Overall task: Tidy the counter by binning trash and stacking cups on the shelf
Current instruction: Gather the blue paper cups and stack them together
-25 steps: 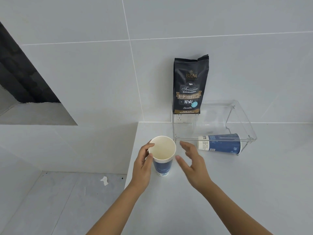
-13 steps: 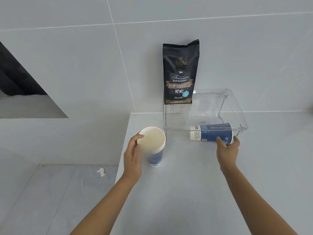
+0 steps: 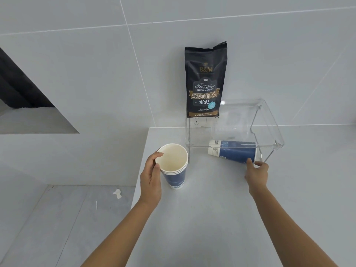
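Observation:
A nested stack of blue-and-white paper cups [image 3: 174, 168] stands upright near the counter's left edge. My left hand [image 3: 151, 175] holds it by the rim and side. A second blue paper cup [image 3: 232, 151] lies on its side under the clear acrylic shelf [image 3: 269, 120], its mouth facing right. My right hand [image 3: 257, 173] grips that lying cup at its mouth end, thumb and fingers pinching the rim. The shelf's top carries only the coffee bag.
A black coffee bag [image 3: 205, 79] stands on the shelf's left end against the tiled wall. The white counter [image 3: 212, 218] drops off on the left to a grey floor with a scrap of white paper [image 3: 117, 193]. A wall socket [image 3: 197, 122] sits behind the shelf.
My right hand moved from beside the upright stack over to the lying cup and took hold of its mouth end. The left hand stayed on the stack.

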